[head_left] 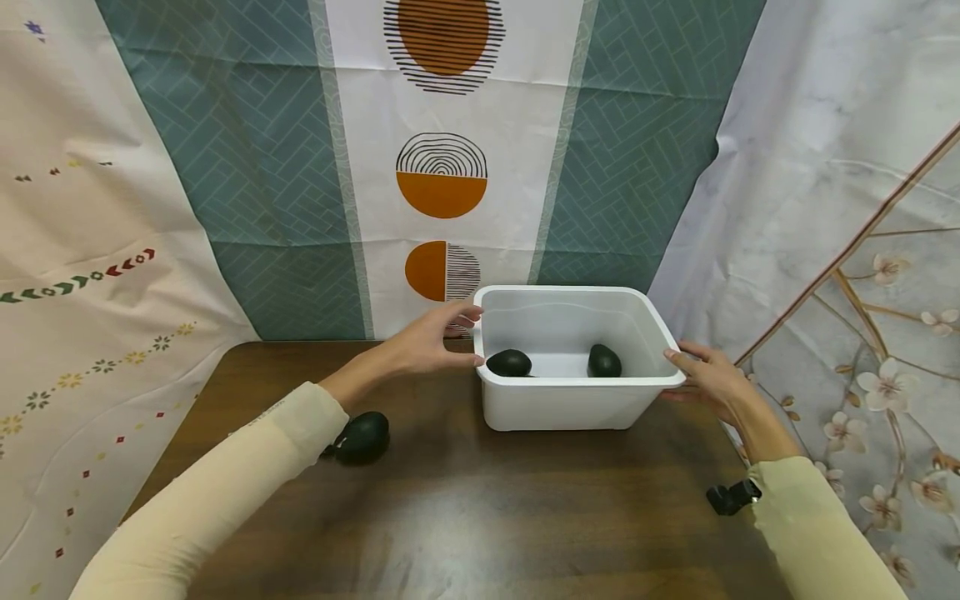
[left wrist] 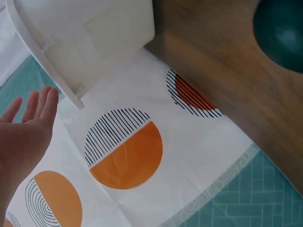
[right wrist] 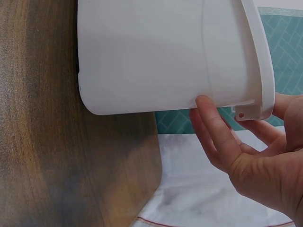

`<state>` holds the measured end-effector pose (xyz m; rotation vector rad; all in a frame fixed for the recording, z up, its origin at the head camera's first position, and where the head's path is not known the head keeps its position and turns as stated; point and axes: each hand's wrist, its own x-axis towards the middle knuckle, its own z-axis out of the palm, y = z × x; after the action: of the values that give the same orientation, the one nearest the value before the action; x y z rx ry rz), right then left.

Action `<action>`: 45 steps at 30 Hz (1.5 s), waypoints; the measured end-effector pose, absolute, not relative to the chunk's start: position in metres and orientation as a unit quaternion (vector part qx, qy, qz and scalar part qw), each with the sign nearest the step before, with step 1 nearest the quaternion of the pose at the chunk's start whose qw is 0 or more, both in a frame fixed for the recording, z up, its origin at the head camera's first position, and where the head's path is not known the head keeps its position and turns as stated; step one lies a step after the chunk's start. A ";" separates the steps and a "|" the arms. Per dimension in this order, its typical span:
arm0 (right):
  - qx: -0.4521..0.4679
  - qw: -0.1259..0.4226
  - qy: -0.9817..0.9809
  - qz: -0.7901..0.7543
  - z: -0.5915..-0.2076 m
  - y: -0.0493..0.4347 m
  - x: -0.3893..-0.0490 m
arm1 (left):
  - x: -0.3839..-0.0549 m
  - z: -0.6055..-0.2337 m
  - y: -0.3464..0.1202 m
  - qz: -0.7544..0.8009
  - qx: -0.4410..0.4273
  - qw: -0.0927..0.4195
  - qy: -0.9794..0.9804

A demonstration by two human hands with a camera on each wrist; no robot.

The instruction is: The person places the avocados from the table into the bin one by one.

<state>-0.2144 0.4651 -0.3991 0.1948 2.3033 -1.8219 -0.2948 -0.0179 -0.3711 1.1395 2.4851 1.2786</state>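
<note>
A white plastic bin [head_left: 566, 406] stands on the table, its inside visible in the head view. Two dark green rounded things [head_left: 509, 362], like small balloons, lie inside it. My right hand [head_left: 712, 379] grips the bin's right end, thumb at the rim and fingers against the outer wall in the right wrist view. At the left end, my left hand [head_left: 431, 337] has its thumb and fingers spread right at the rim, and its fingers look extended in the left wrist view. A glossy dark green balloon-like thing [head_left: 363, 437] with a narrow tail lies on the table by my left forearm.
The brown wooden table [head_left: 465, 517] reaches back to a patterned cloth [head_left: 442, 108] hanging behind the bin. A flowered cloth [head_left: 862, 333] hangs on the right, a cream one [head_left: 97, 250] on the left. A small black device [head_left: 733, 497] sits at my right wrist.
</note>
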 end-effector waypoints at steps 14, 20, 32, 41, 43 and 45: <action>0.066 0.096 0.780 -0.614 -0.397 0.464 -0.213 | -0.294 -0.367 -0.043 0.384 0.383 0.059 0.838; 0.068 0.096 0.781 -0.614 -0.397 0.463 -0.213 | -0.293 -0.365 -0.048 0.368 0.378 0.054 0.848; 0.071 0.092 0.784 -0.610 -0.398 0.463 -0.213 | -0.294 -0.362 -0.074 0.316 0.362 0.033 0.876; 0.069 0.088 0.782 -0.613 -0.397 0.464 -0.214 | -0.292 -0.368 -0.093 0.256 0.376 0.022 0.890; 0.069 0.088 0.782 -0.613 -0.398 0.464 -0.214 | -0.291 -0.370 -0.097 0.244 0.378 0.022 0.893; 0.069 0.089 0.782 -0.613 -0.398 0.463 -0.213 | -0.289 -0.372 -0.101 0.239 0.379 0.022 0.893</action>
<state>-0.2133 0.4628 -0.3980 0.2064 2.3263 -1.8227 -0.2891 -0.1010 -0.3724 1.1757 2.7685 0.7414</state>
